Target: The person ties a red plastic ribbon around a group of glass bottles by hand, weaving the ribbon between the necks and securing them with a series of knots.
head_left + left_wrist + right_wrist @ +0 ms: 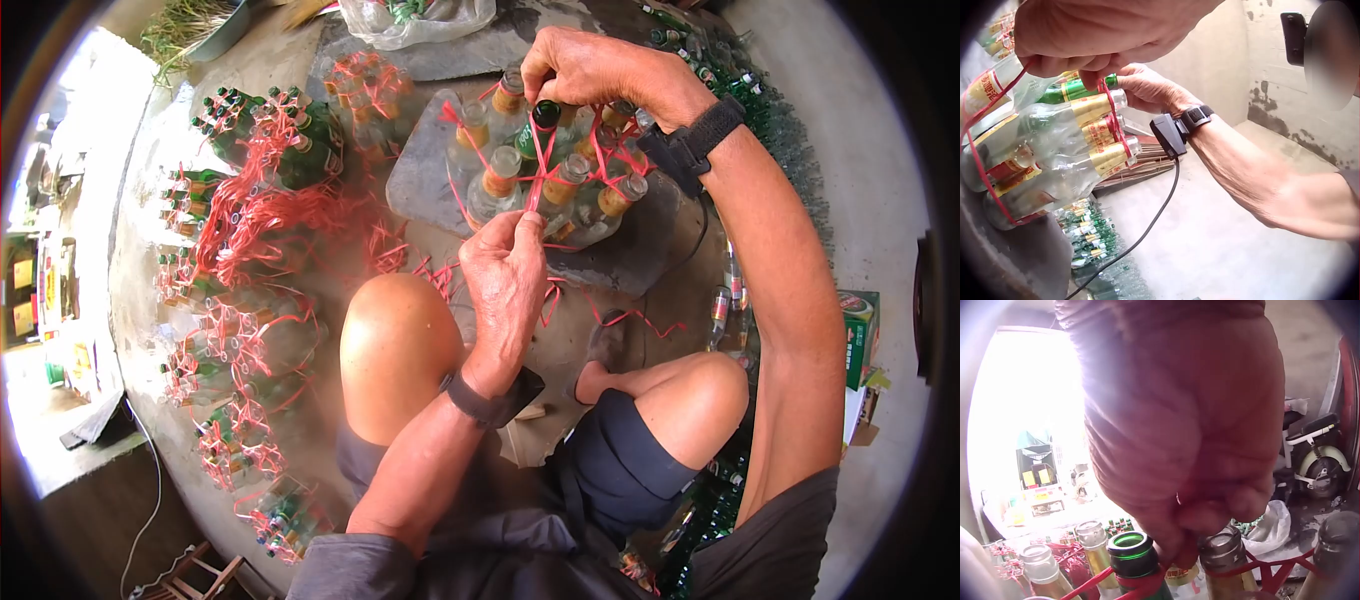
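Observation:
A cluster of clear glass bottles with gold neck labels stands upright, and red plastic twine laces their necks. Among them is one green bottle, its neck wrapped with twine. My left hand pinches a strand between thumb and forefinger at the near side of the cluster, pulled taut from the green neck. On the far side, my right hand has its fingers curled down close behind that neck. Its thumb and fingertips meet at the twine there, partly hidden by the green bottle's mouth.
The cluster stands on a grey slab. Tied bottle bundles line the left, with a heap of loose red twine on them. Many green bottles lie stacked at right. A green carton stands beyond my right arm.

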`<control>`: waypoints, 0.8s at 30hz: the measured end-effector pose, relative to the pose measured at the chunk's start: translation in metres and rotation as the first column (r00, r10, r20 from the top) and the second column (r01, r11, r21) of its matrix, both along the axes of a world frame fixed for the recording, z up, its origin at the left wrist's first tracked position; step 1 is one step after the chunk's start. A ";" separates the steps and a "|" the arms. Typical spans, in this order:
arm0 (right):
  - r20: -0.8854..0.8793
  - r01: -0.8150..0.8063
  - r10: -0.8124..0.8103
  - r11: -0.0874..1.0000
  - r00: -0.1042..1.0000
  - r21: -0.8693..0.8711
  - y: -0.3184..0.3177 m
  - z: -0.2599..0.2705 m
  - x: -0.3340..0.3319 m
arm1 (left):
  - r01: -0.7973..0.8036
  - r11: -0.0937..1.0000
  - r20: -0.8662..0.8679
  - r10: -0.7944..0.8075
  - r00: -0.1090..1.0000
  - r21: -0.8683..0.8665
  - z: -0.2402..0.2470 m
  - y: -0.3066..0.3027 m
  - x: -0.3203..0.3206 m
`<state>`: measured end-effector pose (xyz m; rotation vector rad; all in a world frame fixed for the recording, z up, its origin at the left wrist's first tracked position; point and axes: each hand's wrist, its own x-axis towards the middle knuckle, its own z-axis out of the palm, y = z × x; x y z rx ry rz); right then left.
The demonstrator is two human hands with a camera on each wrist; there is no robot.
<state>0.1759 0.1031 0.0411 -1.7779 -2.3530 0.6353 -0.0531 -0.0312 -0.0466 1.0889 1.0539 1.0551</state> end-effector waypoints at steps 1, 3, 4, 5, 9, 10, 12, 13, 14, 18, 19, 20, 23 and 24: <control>-0.006 0.112 -0.113 0.990 0.994 -0.087 -0.004 0.000 0.001 | -0.001 1.000 0.001 0.001 1.000 0.000 0.001 0.000 -0.001; -0.001 0.215 -0.219 0.961 0.976 -0.173 -0.014 0.004 -0.002 | 0.015 0.999 0.001 -0.015 1.000 -0.043 0.003 -0.001 -0.004; -0.046 0.138 -0.141 0.989 0.989 -0.060 -0.021 0.012 -0.007 | 0.011 0.999 0.003 -0.011 1.000 -0.042 0.004 -0.001 -0.005; -0.081 0.062 -0.057 0.996 0.995 0.056 -0.032 0.017 -0.013 | 0.018 0.999 -0.015 -0.019 1.000 -0.033 0.003 0.000 -0.005; -0.012 0.133 -0.137 0.938 0.991 0.320 -0.089 -0.005 -0.032 | 0.030 0.999 -0.053 -0.031 0.998 -0.026 0.000 0.002 -0.006; 0.099 0.130 -0.167 0.944 0.981 0.303 -0.098 -0.004 -0.041 | 0.031 0.999 -0.055 -0.033 0.998 -0.026 -0.001 0.002 -0.006; 0.044 0.176 -0.208 0.907 0.977 0.383 -0.110 -0.016 -0.050 | 0.032 0.999 -0.046 -0.034 0.998 -0.033 0.001 0.001 -0.006; 0.036 0.208 -0.240 0.897 0.970 0.389 -0.111 -0.017 -0.052 | 0.035 0.999 -0.048 -0.036 0.998 -0.033 0.004 0.001 -0.007; 0.032 0.210 -0.242 0.896 0.970 0.390 -0.111 -0.019 -0.051 | 0.032 0.999 -0.072 -0.034 0.997 -0.020 0.008 0.001 -0.008; 0.021 0.224 -0.257 0.879 0.966 0.421 -0.114 -0.018 -0.054 | 0.046 0.998 -0.154 -0.039 0.987 0.040 0.009 0.003 -0.014; 0.030 0.245 -0.284 0.872 0.958 0.423 -0.115 -0.019 -0.057 | 0.043 0.998 -0.158 -0.035 0.987 0.044 0.009 0.003 -0.016; 0.025 0.245 -0.281 0.873 0.959 0.421 -0.114 -0.022 -0.057 | 0.055 0.997 -0.177 -0.043 0.983 0.062 0.010 0.001 -0.019; 0.000 0.227 -0.263 0.835 0.965 0.501 -0.113 -0.026 -0.056 | 0.083 0.992 -0.206 -0.061 0.977 0.098 0.010 0.000 -0.026; 0.004 0.229 -0.268 0.830 0.963 0.509 -0.115 -0.026 -0.058 | 0.091 0.989 -0.215 -0.065 0.974 0.114 0.009 0.000 -0.028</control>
